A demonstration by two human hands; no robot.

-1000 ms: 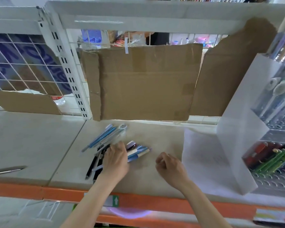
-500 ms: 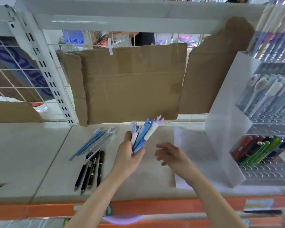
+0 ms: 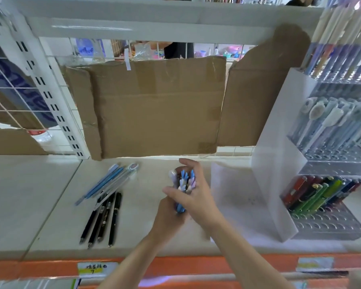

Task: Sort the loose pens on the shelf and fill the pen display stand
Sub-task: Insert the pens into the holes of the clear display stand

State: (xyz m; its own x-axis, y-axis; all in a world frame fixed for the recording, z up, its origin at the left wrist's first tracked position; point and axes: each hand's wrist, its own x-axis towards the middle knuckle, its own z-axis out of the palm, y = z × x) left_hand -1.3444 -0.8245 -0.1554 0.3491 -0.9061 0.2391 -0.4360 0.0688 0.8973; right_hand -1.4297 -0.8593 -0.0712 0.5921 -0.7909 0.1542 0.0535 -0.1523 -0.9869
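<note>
A bunch of blue and white pens (image 3: pixel 183 185) stands upright above the shelf (image 3: pixel 150 238), gripped from below by my left hand (image 3: pixel 168 215). My right hand (image 3: pixel 193 190) wraps around the same bunch from the right, fingers curled over its tops. Several black pens (image 3: pixel 104 217) lie side by side on the shelf to the left. A few light blue pens (image 3: pixel 111 182) lie slanted just behind them. The clear pen display stand (image 3: pixel 329 224) is at the right, with red, green and blue pens in its lower tier and pale pens higher up.
A brown cardboard sheet (image 3: pixel 154 107) hangs on the wire back panel behind the shelf. A white paper (image 3: pixel 233 197) lies on the shelf beside the stand's frosted side wall (image 3: pixel 273 163). The shelf's front edge is orange (image 3: pixel 50 268) with a price label.
My left hand lifted the blue and white pens off the shelf and stood them upright. My right hand moved in and closed around the bunch.
</note>
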